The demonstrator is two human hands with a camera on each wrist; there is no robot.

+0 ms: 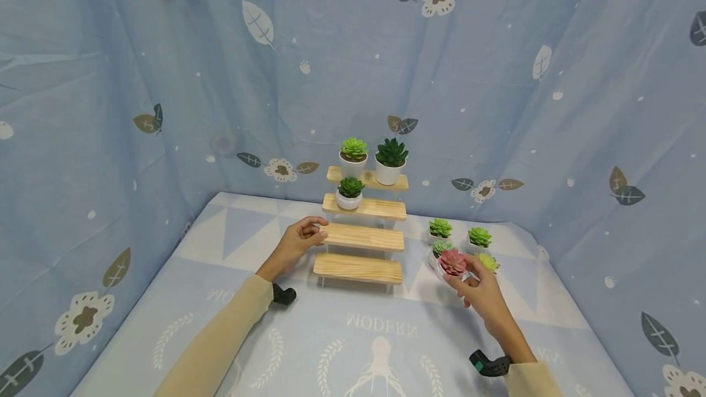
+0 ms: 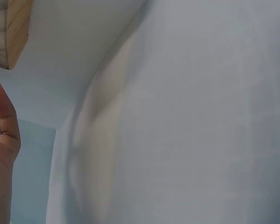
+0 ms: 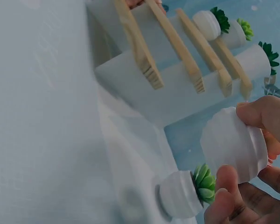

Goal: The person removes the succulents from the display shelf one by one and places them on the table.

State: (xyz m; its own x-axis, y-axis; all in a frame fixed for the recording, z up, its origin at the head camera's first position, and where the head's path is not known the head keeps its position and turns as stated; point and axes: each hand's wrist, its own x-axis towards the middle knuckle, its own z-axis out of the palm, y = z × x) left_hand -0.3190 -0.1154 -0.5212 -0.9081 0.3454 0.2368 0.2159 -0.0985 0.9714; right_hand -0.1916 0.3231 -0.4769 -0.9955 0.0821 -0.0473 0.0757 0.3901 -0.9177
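Observation:
My right hand [image 1: 483,291] pinches a small white pot with a pink succulent [image 1: 452,261], raised in front of the other pots on the right. In the right wrist view the ribbed white pot [image 3: 231,144] is tilted between thumb and fingers, its plant mostly hidden. My left hand [image 1: 298,242] holds the left end of a step of the four-tier wooden display stand [image 1: 361,236], thumb and forefinger at the board's edge. Only part of that hand [image 2: 3,121] and a board end [image 2: 14,32] show in the left wrist view.
On the top tier stand a light green succulent [image 1: 353,155] and a dark green one [image 1: 391,161]. Another dark green succulent [image 1: 350,193] sits one tier lower, at left. Several potted succulents, including a green one [image 1: 479,238], cluster right of the stand. Patterned curtains [image 1: 353,66] enclose the table.

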